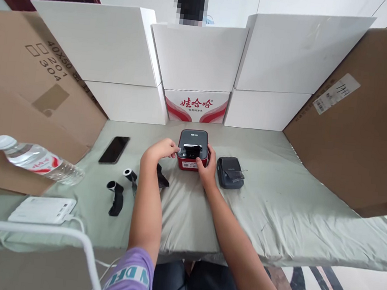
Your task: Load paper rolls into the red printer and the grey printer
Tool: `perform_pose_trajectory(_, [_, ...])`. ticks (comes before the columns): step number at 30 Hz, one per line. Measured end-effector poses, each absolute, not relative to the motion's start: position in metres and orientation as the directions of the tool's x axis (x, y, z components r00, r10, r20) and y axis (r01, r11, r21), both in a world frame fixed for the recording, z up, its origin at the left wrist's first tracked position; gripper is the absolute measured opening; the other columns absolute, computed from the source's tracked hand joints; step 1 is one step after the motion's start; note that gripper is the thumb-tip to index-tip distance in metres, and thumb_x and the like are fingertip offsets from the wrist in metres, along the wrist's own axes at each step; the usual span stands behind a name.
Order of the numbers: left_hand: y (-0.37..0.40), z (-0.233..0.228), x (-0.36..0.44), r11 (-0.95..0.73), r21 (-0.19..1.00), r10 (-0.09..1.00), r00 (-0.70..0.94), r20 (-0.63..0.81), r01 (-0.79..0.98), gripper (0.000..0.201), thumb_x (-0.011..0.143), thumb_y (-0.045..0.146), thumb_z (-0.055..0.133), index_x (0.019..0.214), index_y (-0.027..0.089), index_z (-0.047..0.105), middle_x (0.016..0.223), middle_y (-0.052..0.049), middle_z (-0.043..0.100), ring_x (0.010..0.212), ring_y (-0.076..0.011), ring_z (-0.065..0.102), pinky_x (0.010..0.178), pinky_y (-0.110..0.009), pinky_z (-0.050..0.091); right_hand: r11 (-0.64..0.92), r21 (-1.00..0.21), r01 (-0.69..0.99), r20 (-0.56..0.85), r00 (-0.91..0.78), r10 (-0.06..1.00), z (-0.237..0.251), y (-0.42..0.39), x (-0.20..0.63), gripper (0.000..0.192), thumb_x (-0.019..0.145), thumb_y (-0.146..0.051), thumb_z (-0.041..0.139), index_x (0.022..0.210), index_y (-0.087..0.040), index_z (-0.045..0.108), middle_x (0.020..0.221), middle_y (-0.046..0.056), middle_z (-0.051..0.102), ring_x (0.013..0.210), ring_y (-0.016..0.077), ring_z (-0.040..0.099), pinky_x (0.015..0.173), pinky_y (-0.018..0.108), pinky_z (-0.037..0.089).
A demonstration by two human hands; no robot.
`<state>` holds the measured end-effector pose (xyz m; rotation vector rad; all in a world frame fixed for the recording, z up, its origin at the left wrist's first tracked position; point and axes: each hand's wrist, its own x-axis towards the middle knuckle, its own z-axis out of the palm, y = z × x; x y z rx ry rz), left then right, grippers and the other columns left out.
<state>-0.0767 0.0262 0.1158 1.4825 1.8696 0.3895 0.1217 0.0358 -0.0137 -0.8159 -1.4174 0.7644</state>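
A small black and red label printer (193, 138) stands on the cloth-covered table in front of me. Around its right side my right hand (208, 167) is closed, the thumb on the front edge of the top. My left hand (163, 149) is at the printer's left edge, fingers pinched together; a small pale bit shows at the fingertips, too small to name. Just right of the printer lies a dark grey boxy device (230, 173) with a strip of clear film on it. Partly behind my left forearm are a crumpled black piece (162, 178) and a small roll (129, 174).
Another roll with a black tail (115, 197) and a black phone (114, 150) lie to the left. Beyond are a water bottle (40, 160) and a white power bank (43, 210) with a cable. White boxes (196, 57) and cardboard panels (363, 122) wall the table; a person is behind.
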Motion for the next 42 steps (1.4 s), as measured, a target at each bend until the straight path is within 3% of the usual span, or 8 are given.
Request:
perform_pose_trajectory(7, [0.025,0.115,-0.08,0.27,0.613,0.943,-0.078,-0.322,0.742,0.031,0.085,0.039,0.065,0.062,0.02,0.059,0.065,-0.002,0.064,0.06,-0.0148,0.053,0.061,-0.028,0.037,0.533,-0.846,0.025,0.534,0.028,0.845,-0.011,0.035,0.121,0.064,0.087,-0.038,0.066,0.146,-0.021,0.048,0.15,0.015,0.055,0.139,0.0283,0.054,0.121,0.049,0.042])
perform_pose_trajectory(18, [0.027,0.108,-0.078,0.4,0.768,0.912,-0.134,-0.387,0.5,0.032,0.07,0.032,0.075,0.062,0.019,0.047,0.053,0.005,0.04,0.049,-0.0076,0.032,0.049,-0.023,0.018,0.55,-0.835,0.021,0.551,0.019,0.835,-0.017,0.039,0.122,0.064,0.088,-0.04,0.067,0.147,-0.023,0.048,0.15,0.014,0.055,0.14,0.0289,0.053,0.122,0.05,0.04])
perform_pose_trajectory(27, [0.03,0.099,-0.082,0.425,0.837,0.898,-0.04,-0.439,0.345,0.05,0.058,0.038,0.084,0.065,0.021,0.038,0.055,0.009,0.032,0.045,-0.0041,0.02,0.048,-0.023,0.006,0.587,-0.809,0.047,0.588,0.037,0.808,-0.018,0.04,0.12,0.055,0.09,-0.038,0.064,0.141,-0.022,0.052,0.147,0.014,0.056,0.14,0.0284,0.053,0.121,0.05,0.042])
perform_pose_trajectory(31, [0.031,0.1,-0.088,0.409,0.827,0.89,0.03,-0.454,0.385,0.05,0.058,0.042,0.084,0.065,0.022,0.04,0.053,0.009,0.028,0.045,-0.0046,0.018,0.05,-0.023,0.005,0.634,-0.77,0.073,0.638,0.042,0.769,-0.018,0.043,0.12,0.046,0.091,-0.035,0.062,0.134,-0.022,0.056,0.145,0.015,0.056,0.141,0.029,0.051,0.122,0.05,0.04])
perform_pose_trajectory(34, [0.035,0.105,-0.095,0.329,0.792,0.918,0.022,-0.396,0.514,0.04,0.063,0.043,0.08,0.062,0.021,0.047,0.052,0.007,0.034,0.047,-0.0075,0.028,0.05,-0.024,0.014,0.648,-0.76,0.051,0.649,0.04,0.759,-0.02,0.046,0.12,0.047,0.09,-0.033,0.062,0.135,-0.021,0.055,0.145,0.016,0.055,0.141,0.0297,0.051,0.122,0.05,0.04])
perform_pose_trajectory(37, [0.047,0.111,-0.095,0.112,0.702,0.985,0.012,-0.169,0.703,0.025,0.07,0.039,0.074,0.063,0.019,0.061,0.058,0.001,0.053,0.057,-0.0129,0.046,0.055,-0.026,0.031,0.647,-0.76,0.057,0.649,0.044,0.759,-0.02,0.047,0.119,0.047,0.089,-0.032,0.063,0.134,-0.022,0.055,0.146,0.016,0.054,0.141,0.0292,0.051,0.122,0.05,0.04])
perform_pose_trajectory(40, [0.069,0.116,-0.079,-0.103,0.492,0.995,0.093,0.045,0.864,0.017,0.078,0.033,0.066,0.078,0.019,0.077,0.079,-0.005,0.074,0.074,-0.0196,0.063,0.069,-0.03,0.044,0.644,-0.762,0.064,0.647,0.052,0.761,-0.02,0.047,0.119,0.046,0.087,-0.03,0.063,0.132,-0.023,0.055,0.145,0.015,0.055,0.14,0.0291,0.052,0.121,0.051,0.042])
perform_pose_trajectory(42, [0.083,0.119,-0.062,-0.202,0.284,0.979,0.205,0.021,0.937,0.025,0.08,0.026,0.064,0.097,0.023,0.083,0.097,-0.007,0.08,0.089,-0.0236,0.069,0.079,-0.031,0.049,0.645,-0.761,0.07,0.648,0.058,0.759,-0.02,0.048,0.118,0.047,0.085,-0.029,0.063,0.131,-0.023,0.055,0.144,0.015,0.056,0.138,0.0294,0.053,0.12,0.051,0.043])
